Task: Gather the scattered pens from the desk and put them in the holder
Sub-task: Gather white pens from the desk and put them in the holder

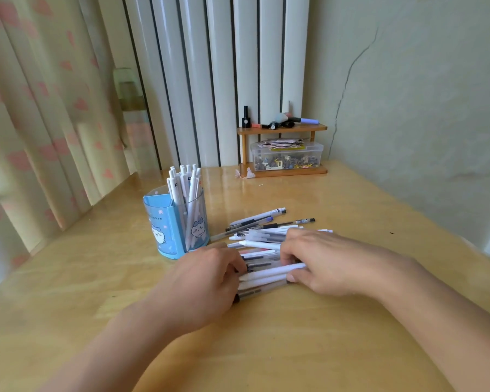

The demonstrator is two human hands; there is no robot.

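Nearest on the wooden desk (266, 349), the left hand (201, 284) and right hand (328, 264) curl inward from both sides around a bundle of pens (263, 267), fingers half closed on it and hiding its ends. Beyond them more loose pens (269, 220) lie flat. Further left stands the blue holder (176, 224), white pens upright inside; the far shelf (283, 148) holds small clutter too blurred to identify.

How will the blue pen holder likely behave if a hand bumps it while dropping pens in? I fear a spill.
The blue pen holder stands upright on the glossy desk, so it would probably slide before tipping. The white pens stick out well above its rim and lean right, which may make it top-heavy. It looks like thin plastic, likely light.
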